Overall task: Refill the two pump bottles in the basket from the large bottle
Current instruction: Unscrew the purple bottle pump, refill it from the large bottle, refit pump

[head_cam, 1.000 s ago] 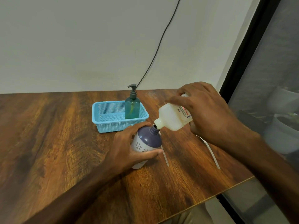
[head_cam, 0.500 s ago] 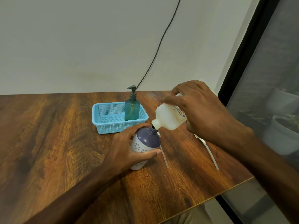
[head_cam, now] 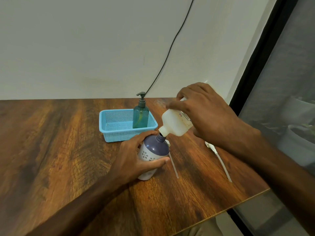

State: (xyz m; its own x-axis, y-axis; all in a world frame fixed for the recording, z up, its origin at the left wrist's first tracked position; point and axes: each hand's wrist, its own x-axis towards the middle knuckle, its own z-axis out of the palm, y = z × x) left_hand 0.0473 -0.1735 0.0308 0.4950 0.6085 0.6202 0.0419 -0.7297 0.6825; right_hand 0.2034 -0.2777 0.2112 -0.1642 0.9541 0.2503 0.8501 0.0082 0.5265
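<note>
Wood-grain bench (head_cam: 51,150), left part bare. Blue mesh basket (head_cam: 117,136) sits toward the far edge, about mid-width. Teal pump bottle (head_cam: 140,117) stands upright in the basket's right end, pump head on.

Left hand (head_cam: 134,160) is just in front of the basket's near right corner, gripping the purple-topped bottle (head_cam: 154,148). Its fingers (head_cam: 144,134) wrap the far side of the bottle, thumb across the near side of the white flowered body. Bottle is out of the basket, uncapped and leaning, neck pointing up toward the far right.

Large white bottle (head_cam: 173,124) is tipped mouth-down to the left, its spout touching the purple bottle's open neck. Right hand (head_cam: 208,113) clamps it from above, fingers curled over the upper body and covering most of the label.

One pump dip tube (head_cam: 173,165) lies flat on the bench just right of the purple bottle. A second pump (head_cam: 219,160) lies nearer the right edge, partly under the right forearm.

Black cable (head_cam: 168,53) runs down the wall behind the bench.
</note>
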